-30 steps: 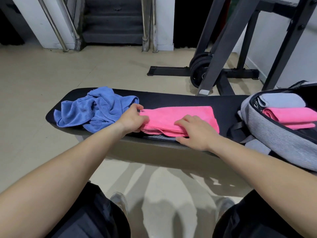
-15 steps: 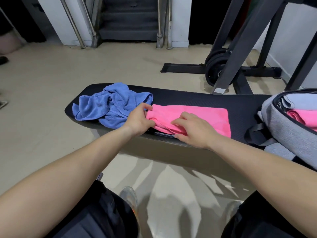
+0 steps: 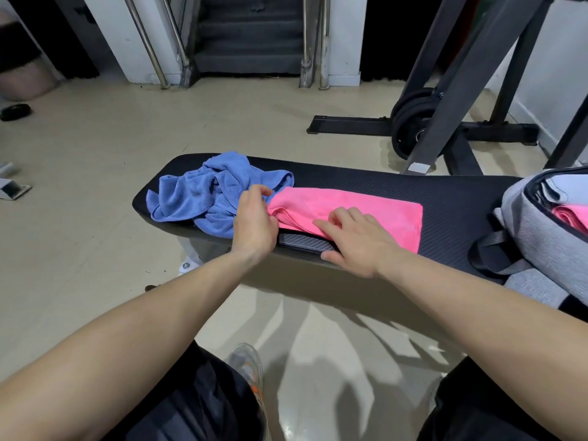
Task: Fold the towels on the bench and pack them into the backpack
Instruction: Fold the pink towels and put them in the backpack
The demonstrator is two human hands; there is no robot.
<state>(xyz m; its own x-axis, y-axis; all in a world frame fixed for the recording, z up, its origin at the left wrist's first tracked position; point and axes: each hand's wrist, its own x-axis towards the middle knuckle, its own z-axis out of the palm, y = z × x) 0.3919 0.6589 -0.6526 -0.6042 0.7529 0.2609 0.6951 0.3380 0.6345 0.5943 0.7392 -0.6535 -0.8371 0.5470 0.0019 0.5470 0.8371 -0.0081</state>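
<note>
Crumpled blue towel [image 3: 203, 198] is lying beside the left hand [image 3: 254, 226] on the black counter [image 3: 451, 198]; grey backpack [image 3: 541, 243] (unzipped) is sitting at right. Left hand is pinching the folded pink towel [image 3: 359, 203] by its end, mid-counter; right hand [image 3: 358, 241] is resting straight fingers on it.

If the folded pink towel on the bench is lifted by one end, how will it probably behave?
The pink towel is probably floppy: its end wrinkles where the left hand pinches it, so the fold may open. It lies thin and flat on the bench, so it is likely light.
</note>
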